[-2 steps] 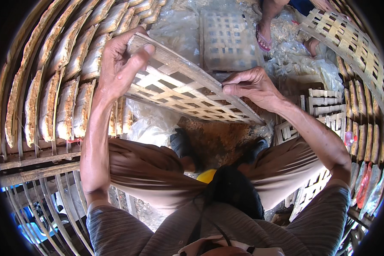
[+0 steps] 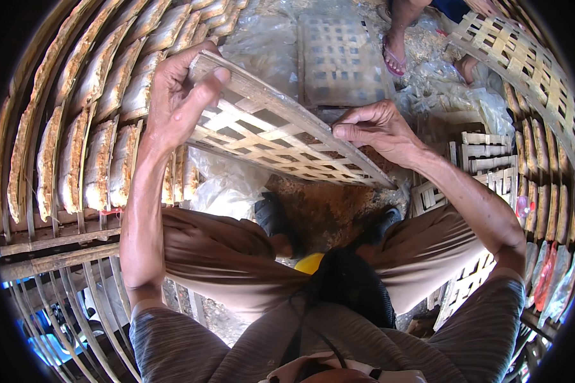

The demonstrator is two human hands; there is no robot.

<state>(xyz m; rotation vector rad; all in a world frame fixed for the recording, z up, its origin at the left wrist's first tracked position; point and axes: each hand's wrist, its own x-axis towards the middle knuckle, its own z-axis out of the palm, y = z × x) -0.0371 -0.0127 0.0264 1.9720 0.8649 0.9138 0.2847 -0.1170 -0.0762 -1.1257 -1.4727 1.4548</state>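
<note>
A woven bamboo tray (image 2: 281,140) with a flat wooden edge hangs tilted in front of me, above my feet. My left hand (image 2: 184,96) grips its upper left corner, thumb on the near face and fingers behind. At the right part of the long edge, my right hand (image 2: 380,131) is closed in a pinch, thumb and forefinger on the rim. The tray's openwork of light strips shows gaps through it. Another woven tray (image 2: 338,60) lies flat on plastic sheeting beyond it.
At left, slatted racks hold rows of pale slabs with brown crumbly edges (image 2: 99,166). Another person's foot in a sandal (image 2: 395,56) is at the far right, beside an upright woven tray (image 2: 524,70). Clear plastic sheets (image 2: 227,185) lie around. More stacked slabs (image 2: 543,198) stand at right.
</note>
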